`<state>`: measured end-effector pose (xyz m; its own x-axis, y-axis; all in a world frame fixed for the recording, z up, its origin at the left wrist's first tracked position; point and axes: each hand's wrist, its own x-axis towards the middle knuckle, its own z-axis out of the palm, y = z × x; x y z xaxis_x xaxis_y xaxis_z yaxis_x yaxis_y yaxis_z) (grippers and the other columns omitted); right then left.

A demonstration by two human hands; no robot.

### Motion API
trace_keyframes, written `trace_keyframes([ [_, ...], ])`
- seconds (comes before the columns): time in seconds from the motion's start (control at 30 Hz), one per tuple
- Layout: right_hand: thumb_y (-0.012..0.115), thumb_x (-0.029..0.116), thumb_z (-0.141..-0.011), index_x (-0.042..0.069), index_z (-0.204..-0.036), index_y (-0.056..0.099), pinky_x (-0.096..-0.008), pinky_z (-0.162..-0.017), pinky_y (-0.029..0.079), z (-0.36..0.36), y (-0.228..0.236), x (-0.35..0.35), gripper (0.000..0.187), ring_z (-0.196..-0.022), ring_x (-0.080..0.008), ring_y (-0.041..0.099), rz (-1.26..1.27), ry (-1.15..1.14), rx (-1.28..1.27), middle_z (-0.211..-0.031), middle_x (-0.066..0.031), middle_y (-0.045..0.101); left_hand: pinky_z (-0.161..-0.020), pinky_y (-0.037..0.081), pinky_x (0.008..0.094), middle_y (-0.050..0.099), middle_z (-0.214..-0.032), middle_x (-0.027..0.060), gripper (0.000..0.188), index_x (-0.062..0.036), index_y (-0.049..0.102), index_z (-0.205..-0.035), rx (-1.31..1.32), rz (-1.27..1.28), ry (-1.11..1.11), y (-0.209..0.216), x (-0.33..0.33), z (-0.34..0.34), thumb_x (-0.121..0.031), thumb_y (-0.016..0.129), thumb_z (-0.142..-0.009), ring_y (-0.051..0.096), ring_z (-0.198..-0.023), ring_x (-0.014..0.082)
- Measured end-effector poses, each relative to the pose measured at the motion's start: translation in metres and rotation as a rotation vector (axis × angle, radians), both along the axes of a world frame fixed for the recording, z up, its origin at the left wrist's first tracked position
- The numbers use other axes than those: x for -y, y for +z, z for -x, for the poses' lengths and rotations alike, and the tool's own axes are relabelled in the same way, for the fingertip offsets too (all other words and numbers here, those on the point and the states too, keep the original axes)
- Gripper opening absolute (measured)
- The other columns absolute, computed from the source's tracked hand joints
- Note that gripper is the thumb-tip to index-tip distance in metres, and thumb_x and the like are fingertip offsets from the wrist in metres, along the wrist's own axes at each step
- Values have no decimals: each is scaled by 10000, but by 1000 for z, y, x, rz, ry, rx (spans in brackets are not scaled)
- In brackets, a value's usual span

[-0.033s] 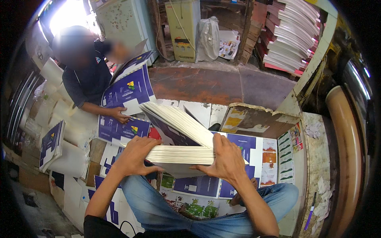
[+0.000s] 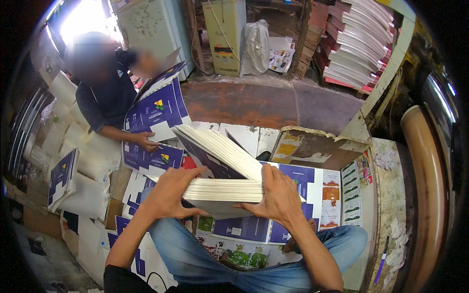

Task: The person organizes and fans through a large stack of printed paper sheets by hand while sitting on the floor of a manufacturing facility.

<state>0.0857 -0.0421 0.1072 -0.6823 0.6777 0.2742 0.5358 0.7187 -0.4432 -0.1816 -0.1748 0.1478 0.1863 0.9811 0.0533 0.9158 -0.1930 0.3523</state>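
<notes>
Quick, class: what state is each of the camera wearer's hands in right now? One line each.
Left hand: closed around the left end of the sheet stack.
Right hand: closed, holding its right end.

A: Paper stack (image 2: 222, 190), finish?
B: Matt edges, finely ridged.
A: Right of stack?
B: Brown roll (image 2: 424, 195), smooth, glossy.
A: Beyond stack?
B: Board (image 2: 317, 149), rough-edged; sack (image 2: 255, 51), crinkled, plastic-looking.
A: Below stack?
B: Jeans (image 2: 178, 244), matt denim.

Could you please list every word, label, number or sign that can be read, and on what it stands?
I won't copy wording, but print shows here:
Purple sheet, upper left: lettering, mostly too small.
Stack between left hand and right hand: small print, blurred.
Green-patterned sheet, right: too small.
Dark shirt, upper left: small emblem, unreadable.
</notes>
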Motion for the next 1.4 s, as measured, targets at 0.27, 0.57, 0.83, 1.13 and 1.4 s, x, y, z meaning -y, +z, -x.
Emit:
trace_keyframes([
  [0.27, 873, 437, -615, -26, -973, 494, -484, -715, 526, -7, 1, 3, 698, -814, -419, 653, 48, 60, 82, -877, -239, 624, -636, 544, 479, 678, -794, 265, 1386, -41, -180, -1565, -75, 246, -156, -10, -61, -58, -430, 860, -735, 677, -723, 453],
  [0.57, 894, 472, -613, -55, -1143, 495, -488, -792, 518, 0, 4, 6, 847, -927, -404, 651, 32, 14, 90, -1007, -247, 631, -720, 544, 475, 690, -852, 299, 1305, 36, 62, -1560, 197, 217, -284, -28, -85, -44, -493, 861, -674, 694, -766, 452],
  [0.83, 912, 188, -639, -34, -1415, 450, -441, -943, 506, -6, 54, 7, 931, -1120, -325, 635, 150, 195, -526, -1282, -247, 605, -713, 557, 432, 701, -878, 299, 1314, 63, 78, -1546, 192, 148, -320, -41, -90, -39, -484, 866, -648, 708, -805, 439],
  [1.13, 616, 183, -926, -64, -1491, 347, -473, -1189, 248, -4, 78, 18, 673, -1452, -428, 327, -230, -15, -262, -1546, -290, 356, -744, 545, 448, 675, -797, 294, 1297, 79, 109, -1540, 240, 103, -313, -41, -91, -40, -415, 884, -624, 688, -821, 447],
  [1.4, 444, 412, -1030, -83, -1515, 275, -510, -1192, 255, 25, 18, -11, 713, -1462, -481, 283, 227, -48, 147, -1536, -335, 340, -659, 536, 452, 660, -719, 267, 1265, 62, 95, -1543, 271, 111, -330, -43, -90, -37, -384, 869, -648, 686, -707, 442],
])
